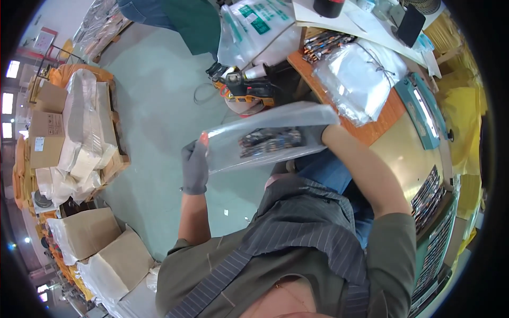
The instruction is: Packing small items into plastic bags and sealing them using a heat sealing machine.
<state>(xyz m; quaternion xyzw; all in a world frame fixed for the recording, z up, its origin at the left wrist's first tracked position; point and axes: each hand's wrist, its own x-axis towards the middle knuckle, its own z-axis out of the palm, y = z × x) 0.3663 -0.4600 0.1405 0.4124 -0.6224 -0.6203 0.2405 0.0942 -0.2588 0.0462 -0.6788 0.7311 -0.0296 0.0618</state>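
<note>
A clear plastic bag stretches between my hands in front of my body. Inside it lies a bundle of dark, patterned thin pieces with orange and pale flecks; their exact kind is unclear. My left hand, in a grey glove, is closed on the bag's left end; a bare fingertip shows orange at the plastic. At the bag's right end is my right hand, also dark-gloved and partly covered by the plastic. Its fingers are hidden, and I cannot tell whether it grips the bag or the bundle.
A stack of clear bags lies on the wooden table at right, beside a teal bag sealer. More patterned pieces rest nearer me. Orange-black tools stand ahead. Cardboard boxes and a wrapped pallet load are at left.
</note>
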